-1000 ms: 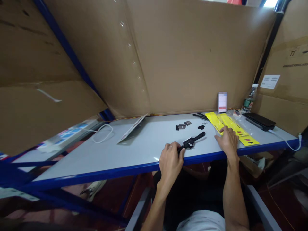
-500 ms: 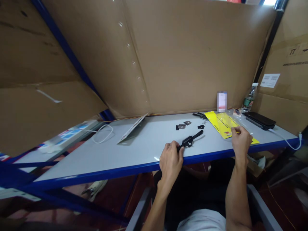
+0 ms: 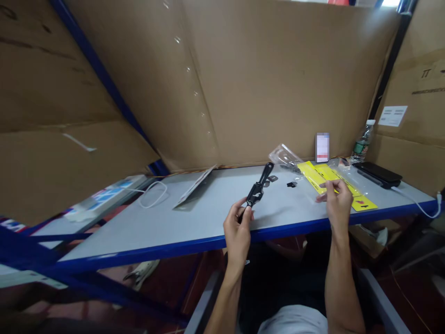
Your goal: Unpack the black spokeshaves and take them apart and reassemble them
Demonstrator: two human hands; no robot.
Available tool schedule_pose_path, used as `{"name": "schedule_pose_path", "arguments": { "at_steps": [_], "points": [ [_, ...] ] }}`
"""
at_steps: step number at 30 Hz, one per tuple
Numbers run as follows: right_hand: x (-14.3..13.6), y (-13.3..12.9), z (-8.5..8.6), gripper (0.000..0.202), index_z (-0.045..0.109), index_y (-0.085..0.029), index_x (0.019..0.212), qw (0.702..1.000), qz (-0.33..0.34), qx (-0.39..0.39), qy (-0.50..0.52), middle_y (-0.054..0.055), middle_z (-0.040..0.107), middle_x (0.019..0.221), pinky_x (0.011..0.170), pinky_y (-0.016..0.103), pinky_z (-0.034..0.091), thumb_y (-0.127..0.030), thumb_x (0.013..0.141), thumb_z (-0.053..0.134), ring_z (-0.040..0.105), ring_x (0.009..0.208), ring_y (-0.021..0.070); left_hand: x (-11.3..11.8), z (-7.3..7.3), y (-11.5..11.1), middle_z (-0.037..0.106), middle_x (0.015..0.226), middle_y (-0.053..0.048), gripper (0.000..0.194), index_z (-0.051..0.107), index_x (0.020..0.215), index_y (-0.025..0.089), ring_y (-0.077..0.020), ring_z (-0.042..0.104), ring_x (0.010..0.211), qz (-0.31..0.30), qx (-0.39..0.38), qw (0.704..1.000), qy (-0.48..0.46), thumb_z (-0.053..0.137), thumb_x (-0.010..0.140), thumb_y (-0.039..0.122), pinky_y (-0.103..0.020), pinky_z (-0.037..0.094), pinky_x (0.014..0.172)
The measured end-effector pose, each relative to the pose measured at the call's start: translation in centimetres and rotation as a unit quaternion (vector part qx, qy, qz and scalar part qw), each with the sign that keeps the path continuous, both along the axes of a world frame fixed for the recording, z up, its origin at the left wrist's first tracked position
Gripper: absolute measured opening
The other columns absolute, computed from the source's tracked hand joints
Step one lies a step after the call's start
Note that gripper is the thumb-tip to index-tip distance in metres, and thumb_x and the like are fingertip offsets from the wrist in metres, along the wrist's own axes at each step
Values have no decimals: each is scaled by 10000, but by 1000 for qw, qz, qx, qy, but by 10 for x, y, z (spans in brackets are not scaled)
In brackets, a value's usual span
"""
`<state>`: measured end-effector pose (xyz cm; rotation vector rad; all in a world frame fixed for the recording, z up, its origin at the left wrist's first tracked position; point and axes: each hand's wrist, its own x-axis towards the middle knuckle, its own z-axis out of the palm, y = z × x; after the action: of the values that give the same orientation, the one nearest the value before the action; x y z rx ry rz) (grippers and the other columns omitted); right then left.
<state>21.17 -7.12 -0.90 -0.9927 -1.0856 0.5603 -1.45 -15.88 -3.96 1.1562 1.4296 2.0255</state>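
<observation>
My left hand (image 3: 238, 227) is closed on one handle of a black two-handled tool (image 3: 256, 191), which is tilted up above the table's front edge. My right hand (image 3: 338, 197) pinches the edge of a clear plastic package (image 3: 285, 155) with a yellow card (image 3: 313, 178) in it, lifted at its left end. Beneath it lies another yellow card (image 3: 363, 204). Small grey metal plates (image 3: 273, 178) lie behind the tool, partly hidden by it. A small black part (image 3: 291, 184) rests between the tool and the package.
A phone (image 3: 322, 147) stands at the back, with a bottle (image 3: 362, 141) and a black device (image 3: 378, 174) on the right. A flat packet (image 3: 194, 187) leans left of centre. A white cable (image 3: 153, 192) loops at the left. Cardboard (image 3: 260, 83) walls the back.
My left hand has raised and tilted the black tool upward, turning its handle toward the back. My right hand has moved slightly left, and the clear package now sticks up at its left end.
</observation>
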Motion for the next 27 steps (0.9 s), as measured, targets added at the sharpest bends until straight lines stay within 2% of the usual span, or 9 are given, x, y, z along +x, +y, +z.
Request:
{"name": "schedule_pose_path", "arguments": {
  "at_steps": [3, 6, 9, 12, 16, 20, 27],
  "points": [
    [-30, -2, -3, 369, 545, -208, 832, 995, 87, 0, 53, 31, 735, 858, 458, 264, 548, -554, 858, 670, 614, 460, 118, 3, 13, 3, 534, 652, 56, 359, 669, 978, 170, -132, 594, 721, -67, 67, 979, -181, 815, 782, 434, -307, 502, 862],
    [-62, -10, -5, 381, 553, -207, 838, 986, 144, -1, 80, 46, 745, 909, 498, 293, 589, -565, 862, 681, 638, 495, 129, 5, 24, 12, 546, 676, 41, 358, 606, 819, 172, -117, 583, 734, -81, 112, 962, -236, 866, 735, 404, -265, 496, 815],
    [-87, -21, -6, 387, 549, -210, 824, 972, 208, -7, 113, 43, 745, 906, 561, 323, 630, -560, 847, 714, 687, 562, 156, 4, 29, 25, 561, 672, 39, 356, 591, 873, 180, -110, 551, 685, -36, 155, 964, -214, 841, 770, 411, -231, 450, 704],
    [-102, -31, -6, 399, 535, -212, 795, 939, 316, -33, 131, 39, 753, 922, 653, 351, 660, -515, 791, 795, 736, 657, 181, 1, 31, 36, 531, 650, 64, 355, 579, 971, 188, -101, 508, 631, 21, 189, 965, -180, 798, 825, 427, -225, 414, 671],
    [-113, -39, -7, 393, 520, -219, 798, 890, 434, -72, 123, 37, 777, 963, 718, 376, 670, -433, 745, 845, 757, 690, 191, -2, 36, 42, 467, 584, 88, 356, 547, 898, 192, -85, 424, 539, 69, 161, 974, -141, 737, 869, 492, -214, 328, 566],
    [-117, -38, -9, 352, 580, -234, 982, 869, 473, -96, 105, 27, 782, 959, 668, 344, 662, -353, 751, 818, 746, 631, 175, -4, 40, 39, 468, 574, 87, 365, 545, 859, 195, -81, 417, 514, 98, 145, 980, -92, 709, 878, 520, -215, 333, 550],
    [-115, -35, -14, 443, 628, -253, 1205, 875, 470, -91, 68, 23, 768, 989, 590, 301, 636, -334, 789, 760, 726, 608, 160, -1, 34, 33, 575, 615, 50, 286, 607, 902, 175, -112, 578, 585, 85, 113, 989, -36, 708, 874, 440, -230, 456, 627]
  ]
}}
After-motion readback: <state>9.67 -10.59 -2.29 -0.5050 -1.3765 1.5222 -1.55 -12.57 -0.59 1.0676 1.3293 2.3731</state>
